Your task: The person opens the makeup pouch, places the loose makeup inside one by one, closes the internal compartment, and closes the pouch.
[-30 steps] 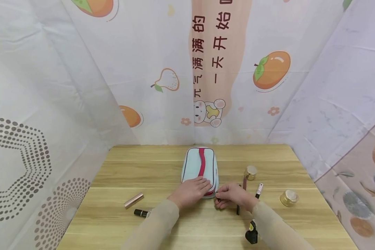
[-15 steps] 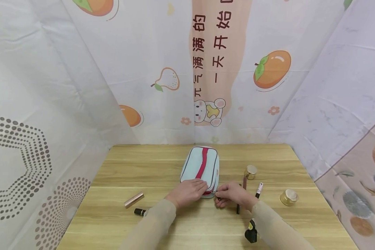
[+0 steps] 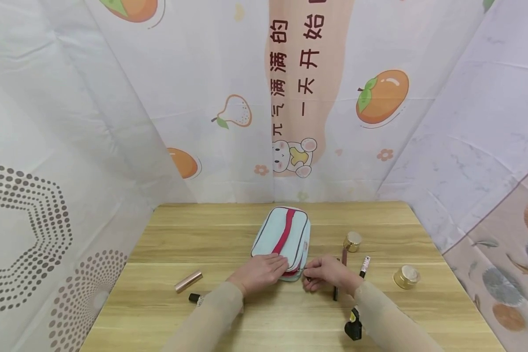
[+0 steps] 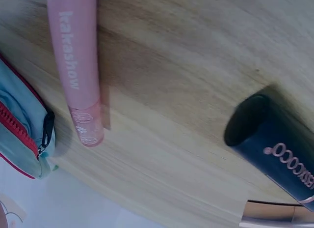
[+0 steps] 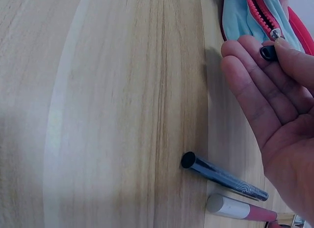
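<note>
A light blue zip pouch [image 3: 267, 239] with a red strap [image 3: 286, 230] lies near the middle of the table. My left hand [image 3: 261, 272] lies on its near end, fingers flat across the top. At the near right corner, my right hand [image 3: 330, 274] pinches the black zipper pull [image 5: 268, 53] between thumb and forefinger, the other fingers extended. Red zipper teeth [image 5: 258, 13] run up from the metal slider [image 5: 276, 34] in the right wrist view. In the left wrist view, a pink tube [image 4: 77, 51] lies beside the pouch's other zipper end.
Left on the table are a rose-gold tube [image 3: 188, 281] and a black-capped tube [image 3: 195, 297], partly behind the left sleeve. To the right lie two gold-lidded jars [image 3: 353, 241], several slim cosmetic tubes [image 3: 365, 266] and a small black item [image 3: 353, 329]. Patterned cloth hangs behind.
The pouch has turned slightly, its near end shifting left and its far end right. My left hand has slid left with it, while my right hand stays at the zipper pull.
</note>
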